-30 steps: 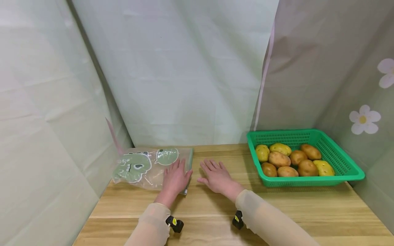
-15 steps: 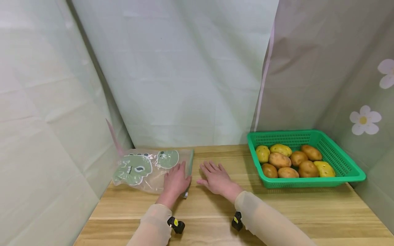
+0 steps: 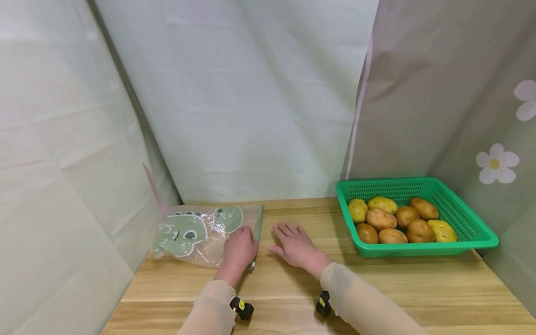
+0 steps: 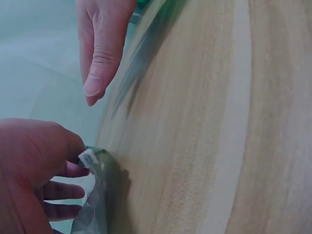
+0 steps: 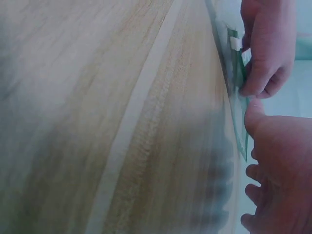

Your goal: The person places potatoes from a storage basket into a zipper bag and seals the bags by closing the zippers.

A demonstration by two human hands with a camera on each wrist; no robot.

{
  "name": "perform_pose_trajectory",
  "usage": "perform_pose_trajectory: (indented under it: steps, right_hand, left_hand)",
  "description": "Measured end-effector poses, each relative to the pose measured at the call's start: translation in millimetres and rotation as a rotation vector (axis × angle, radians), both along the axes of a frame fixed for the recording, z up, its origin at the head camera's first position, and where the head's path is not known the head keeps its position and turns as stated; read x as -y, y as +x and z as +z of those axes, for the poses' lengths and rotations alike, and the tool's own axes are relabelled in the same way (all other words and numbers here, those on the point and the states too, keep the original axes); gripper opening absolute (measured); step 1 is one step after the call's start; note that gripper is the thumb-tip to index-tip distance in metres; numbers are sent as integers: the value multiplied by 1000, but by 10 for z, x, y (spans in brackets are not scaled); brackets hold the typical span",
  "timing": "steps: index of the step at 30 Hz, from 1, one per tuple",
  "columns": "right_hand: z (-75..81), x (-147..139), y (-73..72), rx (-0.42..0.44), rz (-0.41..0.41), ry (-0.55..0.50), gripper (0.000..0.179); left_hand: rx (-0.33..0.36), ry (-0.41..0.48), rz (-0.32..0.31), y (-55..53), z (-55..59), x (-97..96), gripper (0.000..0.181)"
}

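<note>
A clear plastic slider zip bag [image 3: 213,244] with a green dinosaur print lies flat at the left of the table. My left hand [image 3: 240,249] has its fingers curled over the bag's right end, pinching the film beside the green zip edge. In the left wrist view the white slider [image 4: 88,158] shows right by the left thumb and fingers. To the right of the bag my right hand [image 3: 295,245] is spread with straight fingers, palm down close over the wooden table, holding nothing. The right wrist view also shows the zip edge [image 5: 238,73] under the left fingers.
A green plastic basket [image 3: 473,228] of several potatoes [image 3: 392,236] stands at the back right of the wooden table [image 3: 276,298]. Pale cloth curtains [image 3: 268,102] enclose the table behind and at both sides. A pink strip [image 3: 154,186] sticks up behind the bag.
My left fingers, straight and resting on the bag earlier, have curled and now pinch its right end. The bag has shifted slightly toward me. My right hand has stayed in place.
</note>
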State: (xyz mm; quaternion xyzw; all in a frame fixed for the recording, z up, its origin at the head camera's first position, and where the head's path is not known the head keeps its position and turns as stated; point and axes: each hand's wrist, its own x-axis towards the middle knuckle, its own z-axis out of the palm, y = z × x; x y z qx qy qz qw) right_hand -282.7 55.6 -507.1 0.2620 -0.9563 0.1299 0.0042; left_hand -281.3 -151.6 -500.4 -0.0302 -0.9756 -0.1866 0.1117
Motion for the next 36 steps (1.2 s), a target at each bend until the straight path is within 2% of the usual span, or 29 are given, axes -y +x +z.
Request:
perform_pose_trajectory:
  steps: [5, 10, 20, 29, 36]
  right_hand:
    - [46, 5, 28, 1, 15, -64, 73]
    - [89, 32, 34, 17, 33, -186, 68]
    - [102, 63, -23, 184, -8, -440, 69]
    - [143, 118, -18, 264, -110, -719, 64]
    - [246, 120, 2, 283, -174, -814, 64]
  left_hand:
    - [-25, 66, 12, 5, -8, 30, 15]
    - [-67, 148, 53, 33, 21, 45, 12]
    - [-146, 248, 62, 108, 171, -13, 6]
    - [-207, 294, 60, 154, 325, -78, 6]
    - [-260, 327, 31, 180, 464, -161, 7]
